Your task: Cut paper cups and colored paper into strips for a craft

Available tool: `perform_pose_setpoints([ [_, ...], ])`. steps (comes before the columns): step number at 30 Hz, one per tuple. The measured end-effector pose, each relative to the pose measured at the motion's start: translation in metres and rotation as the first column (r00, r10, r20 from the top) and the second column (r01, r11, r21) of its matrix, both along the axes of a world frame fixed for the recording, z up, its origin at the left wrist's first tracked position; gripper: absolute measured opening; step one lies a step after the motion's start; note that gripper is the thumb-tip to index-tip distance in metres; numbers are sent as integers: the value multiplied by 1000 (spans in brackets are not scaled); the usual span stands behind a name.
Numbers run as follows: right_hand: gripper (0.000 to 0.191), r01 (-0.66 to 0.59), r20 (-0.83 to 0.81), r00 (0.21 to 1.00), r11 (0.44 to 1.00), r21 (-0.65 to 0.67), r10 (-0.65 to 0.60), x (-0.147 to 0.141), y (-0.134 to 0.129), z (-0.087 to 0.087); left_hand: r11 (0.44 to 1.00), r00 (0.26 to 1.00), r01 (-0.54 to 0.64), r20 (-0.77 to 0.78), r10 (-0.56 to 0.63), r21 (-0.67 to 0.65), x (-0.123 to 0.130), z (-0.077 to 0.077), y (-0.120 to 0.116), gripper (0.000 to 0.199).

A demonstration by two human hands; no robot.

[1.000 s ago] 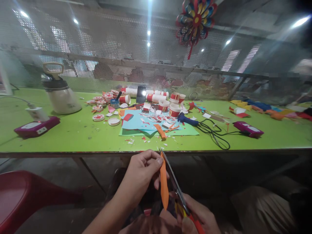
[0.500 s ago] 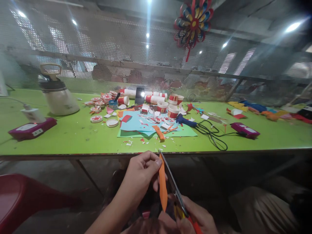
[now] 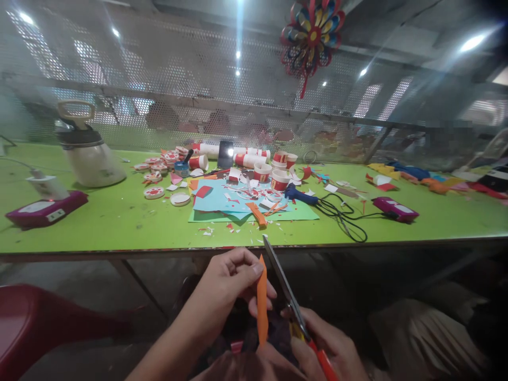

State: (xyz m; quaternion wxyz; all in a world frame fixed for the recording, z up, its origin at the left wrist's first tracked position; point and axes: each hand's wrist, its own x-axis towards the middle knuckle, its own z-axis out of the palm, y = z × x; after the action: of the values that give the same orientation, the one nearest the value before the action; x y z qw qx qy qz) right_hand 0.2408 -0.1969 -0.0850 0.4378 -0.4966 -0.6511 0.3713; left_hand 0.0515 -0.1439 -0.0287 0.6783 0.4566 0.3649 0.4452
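My left hand [image 3: 242, 278] pinches a narrow strip of orange paper [image 3: 262, 307] between thumb and fingers, its pointed end upward, just in front of the table edge. Scissors [image 3: 283, 278] with red and yellow handles are in my right hand [image 3: 325, 341], my fingers wrapped round the handles. Their blades look closed and point up and away, a little to the right of the strip and apart from it. Beyond the edge, a folded orange paper piece [image 3: 257, 216] lies on light blue paper sheets [image 3: 210, 203] among small scraps.
Paper cups [image 3: 280, 180] and round decorated discs [image 3: 154, 192] stand behind the sheets on the green table [image 3: 119, 227]. A blue glue gun [image 3: 300, 196] trails a black cable to a purple power strip [image 3: 395, 209]. A spray bottle [image 3: 91, 159] is left, a red stool [image 3: 27, 323] below.
The scissors have moved right, away from the orange strip, whose tip now shows above my thumb. The strip is turned more edge-on. The view has shifted slightly.
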Motion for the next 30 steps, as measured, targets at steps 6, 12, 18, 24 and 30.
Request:
perform_pose_setpoints([
  [6,29,-159,-142,981,962,-220,130,1,12,38,992,989,126,-78,-127,-6,-12,15,-1,19],
  [12,27,-227,-277,944,961,-160,177,-18,27,77,960,922,272,-265,-281,-71,-15,34,-5,22],
  [18,19,-297,-238,936,945,-134,260,-23,29,81,936,864,328,-361,-351,-126,-16,47,-3,22],
  [24,17,-126,-284,953,991,-50,107,-30,22,72,985,954,159,-248,-169,-61,-34,37,-4,38],
  [30,22,110,-484,873,992,61,-67,-43,23,49,970,885,-69,435,167,-231,-18,-2,-29,41],
])
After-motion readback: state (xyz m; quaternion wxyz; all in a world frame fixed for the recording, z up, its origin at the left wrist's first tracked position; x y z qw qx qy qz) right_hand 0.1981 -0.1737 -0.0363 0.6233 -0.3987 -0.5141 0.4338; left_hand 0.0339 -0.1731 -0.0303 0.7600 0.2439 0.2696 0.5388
